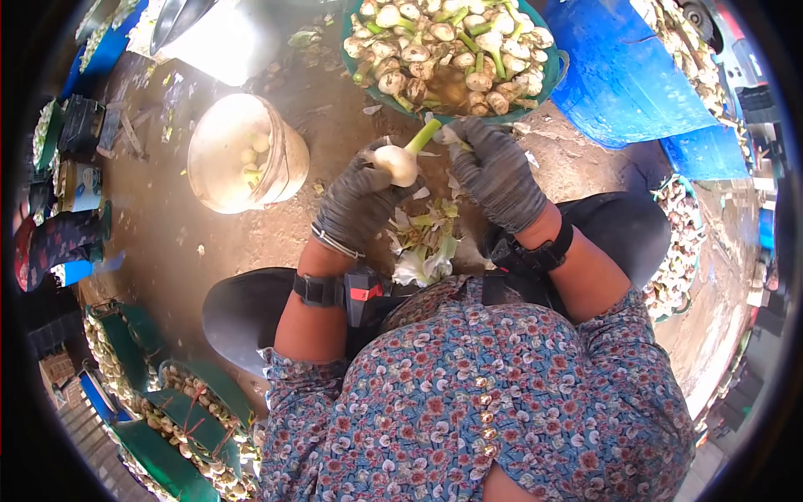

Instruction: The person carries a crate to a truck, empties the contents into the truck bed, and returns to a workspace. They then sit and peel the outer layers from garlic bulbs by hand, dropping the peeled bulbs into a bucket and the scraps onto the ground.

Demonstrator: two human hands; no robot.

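My left hand (358, 201), in a grey striped glove, is wrapped round a white garlic bulb (396, 165) whose short green stem points up and to the right. Just right of that stem, my right hand (502, 174), gloved likewise, has its fingers closed on what looks like a pale strip of garlic skin (452, 136). Loose garlic peelings (425, 243) lie in a heap below, between my legs. Beyond my hands stands a green tub (554, 71) full of garlic bulbs with dirty skins and cut stems.
A white bucket (288, 163) with a few bulbs inside stands at left. Blue barrels (627, 75) lean at upper right beside piled garlic. Green containers (159, 456) and more garlic are at lower left. A tub of garlic (673, 251) sits beyond my right knee.
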